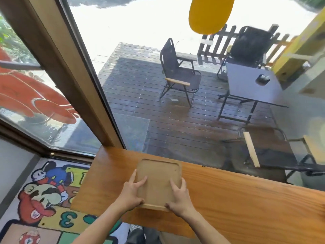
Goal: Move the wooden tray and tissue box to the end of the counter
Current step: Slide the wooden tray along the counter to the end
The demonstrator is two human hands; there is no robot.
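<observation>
A pale wooden tray (158, 175) with rounded corners lies flat near the left end of the brown wooden counter (237, 199). My left hand (131, 192) grips the tray's near left corner, fingers on top and thumb at the edge. My right hand (179, 196) holds the near right corner the same way. The tray's near edge looks slightly lifted off the counter. No tissue box is in view.
A large window (175, 103) runs along the counter's far edge, with a brown frame post (70, 76) at the left end. Beyond the glass are folding chairs and a table on a deck. A cartoon rug (44, 199) covers the floor left of the counter.
</observation>
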